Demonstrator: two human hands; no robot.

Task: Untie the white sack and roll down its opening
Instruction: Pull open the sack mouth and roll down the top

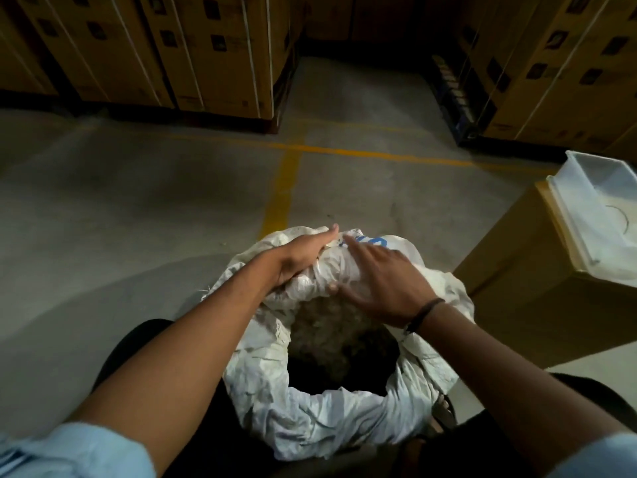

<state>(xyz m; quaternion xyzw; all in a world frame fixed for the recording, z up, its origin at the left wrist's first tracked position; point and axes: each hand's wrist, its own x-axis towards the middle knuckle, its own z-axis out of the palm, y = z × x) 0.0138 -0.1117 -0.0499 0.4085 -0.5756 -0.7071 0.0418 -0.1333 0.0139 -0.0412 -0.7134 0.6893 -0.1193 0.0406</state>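
Note:
The white sack (310,419) stands on the floor between my knees, its mouth wide open and its rim bunched into a thick crumpled roll. Dark, dim contents (341,343) show inside. My left hand (303,253) lies on the far rim, fingers stretched forward over the rolled cloth with the thumb tucked under it. My right hand (382,281) presses on the same far rim beside it, fingers spread, thumb hooked under the fold. A dark band is around my right wrist. No tie is visible on the sack.
A brown carton (524,288) stands close on the right with a white plastic tray (599,208) on top. Stacked strapped cartons (155,53) on pallets line the back left and back right (558,70). Yellow lines (282,188) mark the concrete floor.

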